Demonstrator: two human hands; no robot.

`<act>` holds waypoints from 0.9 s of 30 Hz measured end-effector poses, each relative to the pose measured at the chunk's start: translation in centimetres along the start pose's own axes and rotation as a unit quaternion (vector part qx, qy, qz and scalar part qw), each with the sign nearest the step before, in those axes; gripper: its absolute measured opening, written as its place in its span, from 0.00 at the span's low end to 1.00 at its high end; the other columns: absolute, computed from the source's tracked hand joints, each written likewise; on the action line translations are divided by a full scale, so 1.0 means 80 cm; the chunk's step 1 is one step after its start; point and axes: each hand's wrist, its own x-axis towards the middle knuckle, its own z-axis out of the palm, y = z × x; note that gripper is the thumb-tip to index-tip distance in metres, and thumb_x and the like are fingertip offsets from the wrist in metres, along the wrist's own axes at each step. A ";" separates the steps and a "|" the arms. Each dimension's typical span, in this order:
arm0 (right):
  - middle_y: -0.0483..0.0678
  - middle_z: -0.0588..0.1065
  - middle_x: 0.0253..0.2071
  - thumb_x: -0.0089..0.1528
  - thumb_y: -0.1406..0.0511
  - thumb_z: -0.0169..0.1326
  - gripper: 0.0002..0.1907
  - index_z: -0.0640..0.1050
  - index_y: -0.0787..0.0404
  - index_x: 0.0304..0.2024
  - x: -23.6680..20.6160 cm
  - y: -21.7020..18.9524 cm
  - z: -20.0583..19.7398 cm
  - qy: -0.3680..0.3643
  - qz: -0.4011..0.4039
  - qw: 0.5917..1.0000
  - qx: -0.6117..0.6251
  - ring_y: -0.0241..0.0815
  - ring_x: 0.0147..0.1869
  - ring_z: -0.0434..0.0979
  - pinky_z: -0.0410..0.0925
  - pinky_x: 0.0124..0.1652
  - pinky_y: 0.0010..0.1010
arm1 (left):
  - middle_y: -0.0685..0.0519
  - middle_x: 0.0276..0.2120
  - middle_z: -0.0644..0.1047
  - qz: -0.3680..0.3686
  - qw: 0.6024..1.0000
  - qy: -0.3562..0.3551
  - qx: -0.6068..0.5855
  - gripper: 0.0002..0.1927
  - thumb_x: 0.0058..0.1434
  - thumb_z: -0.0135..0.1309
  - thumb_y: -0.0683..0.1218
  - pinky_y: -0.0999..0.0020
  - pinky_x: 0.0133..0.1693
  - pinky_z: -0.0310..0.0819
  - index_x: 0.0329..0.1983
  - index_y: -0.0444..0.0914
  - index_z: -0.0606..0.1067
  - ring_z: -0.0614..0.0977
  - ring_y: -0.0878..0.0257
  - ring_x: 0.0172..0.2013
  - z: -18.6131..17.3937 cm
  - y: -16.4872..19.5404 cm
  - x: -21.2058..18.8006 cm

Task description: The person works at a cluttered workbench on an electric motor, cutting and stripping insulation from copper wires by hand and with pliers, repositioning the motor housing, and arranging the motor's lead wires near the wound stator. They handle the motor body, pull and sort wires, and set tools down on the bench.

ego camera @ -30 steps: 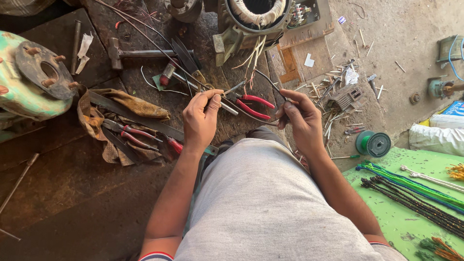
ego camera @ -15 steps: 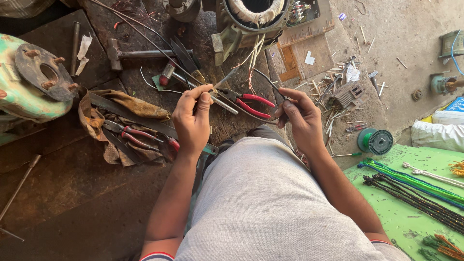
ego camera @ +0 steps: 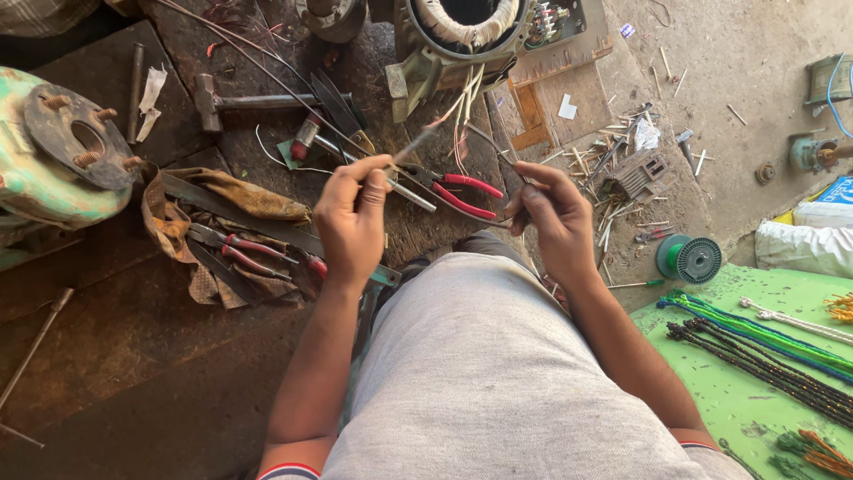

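My left hand (ego camera: 352,218) is raised over the dirty floor and pinches a thin wire (ego camera: 418,142) between thumb and fingertips. My right hand (ego camera: 553,213) holds another thin lead wire (ego camera: 487,142) close beside it. Both wires run up toward an open electric motor stator (ego camera: 462,36) with pale windings at the top. Red-handled pliers (ego camera: 453,191) lie on the ground between my hands. My knee in grey cloth (ego camera: 480,356) fills the lower middle.
A greasy rag with cutters and blades (ego camera: 231,240) lies left of my left hand. A hammer (ego camera: 258,100) lies above it, a green motor housing (ego camera: 53,151) at far left. A green wire spool (ego camera: 689,260) and a green mat with cords (ego camera: 764,356) are on the right.
My left hand has lifted off the ground tools and now pinches a wire, raised toward the stator. My right hand has shifted slightly upward with its wire.
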 end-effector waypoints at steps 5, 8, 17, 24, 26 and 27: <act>0.51 0.77 0.36 0.74 0.71 0.44 0.16 0.72 0.68 0.63 0.018 -0.008 -0.026 0.063 -0.133 0.989 0.008 0.36 0.33 0.78 0.73 0.33 0.25 | 0.53 0.39 0.77 -0.044 0.997 0.062 0.005 0.06 0.78 0.50 0.43 0.72 0.36 0.72 0.52 0.38 0.75 0.78 0.68 0.36 -0.035 -0.014 0.031; 0.50 0.77 0.36 0.73 0.72 0.45 0.16 0.72 0.69 0.63 0.057 -0.008 -0.044 0.109 -0.118 0.987 0.005 0.34 0.32 0.77 0.73 0.32 0.23 | 0.52 0.41 0.78 0.019 0.998 0.061 0.024 0.04 0.80 0.51 0.42 0.70 0.41 0.76 0.52 0.36 0.73 0.81 0.67 0.38 -0.061 -0.013 0.065; 0.47 0.79 0.35 0.72 0.72 0.47 0.15 0.77 0.68 0.60 0.123 0.002 -0.044 0.126 -0.125 0.978 -0.109 0.28 0.33 0.77 0.71 0.30 0.19 | 0.51 0.36 0.83 0.125 0.986 -0.040 0.101 0.04 0.76 0.57 0.41 0.69 0.36 0.79 0.48 0.35 0.76 0.87 0.63 0.36 -0.042 0.024 0.138; 0.45 0.80 0.30 0.72 0.71 0.49 0.14 0.79 0.65 0.57 0.116 -0.012 -0.033 0.162 -0.131 0.960 -0.186 0.26 0.26 0.75 0.68 0.26 0.18 | 0.50 0.35 0.83 0.122 0.986 -0.060 0.098 0.04 0.74 0.57 0.41 0.67 0.35 0.80 0.46 0.35 0.77 0.87 0.62 0.35 -0.023 0.019 0.144; 0.44 0.79 0.29 0.71 0.71 0.50 0.14 0.80 0.65 0.57 0.117 -0.017 -0.030 0.161 -0.134 0.956 -0.208 0.26 0.25 0.75 0.67 0.25 0.19 | 0.51 0.35 0.83 0.106 0.988 -0.065 0.092 0.04 0.74 0.57 0.42 0.68 0.35 0.80 0.45 0.35 0.77 0.87 0.63 0.35 -0.019 0.016 0.147; 0.44 0.79 0.28 0.71 0.71 0.50 0.13 0.80 0.64 0.57 0.117 -0.020 -0.028 0.158 -0.136 0.953 -0.218 0.26 0.25 0.75 0.67 0.24 0.20 | 0.51 0.35 0.83 0.098 0.989 -0.065 0.089 0.04 0.73 0.57 0.42 0.69 0.34 0.80 0.45 0.36 0.77 0.87 0.63 0.35 -0.016 0.015 0.148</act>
